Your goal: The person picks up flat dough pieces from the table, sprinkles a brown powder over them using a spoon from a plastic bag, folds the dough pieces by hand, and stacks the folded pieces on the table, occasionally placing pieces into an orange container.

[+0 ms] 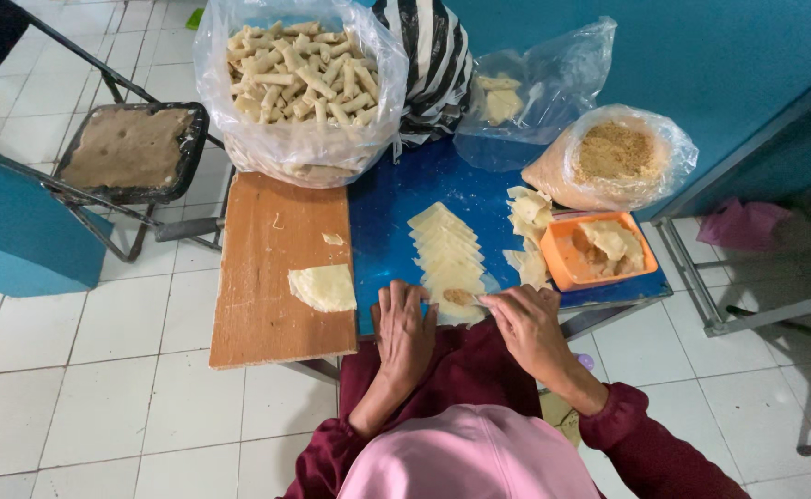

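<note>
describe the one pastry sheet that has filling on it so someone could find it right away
Start at the blue tabletop, beside the wooden board. A row of pale dough sheets runs toward the person; the wanted sheet is the nearest, between the left hand and right hand. It alone carries a brown dab.

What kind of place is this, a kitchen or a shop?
Probably a small home or backyard snack-making spot: a blue table on a tiled floor, a bag of rolled pastries, and stacked wrappers.

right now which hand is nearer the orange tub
Right. The right hand lies just below and left of the orange tub; the left hand is farther left, beyond the wrapper.
</note>
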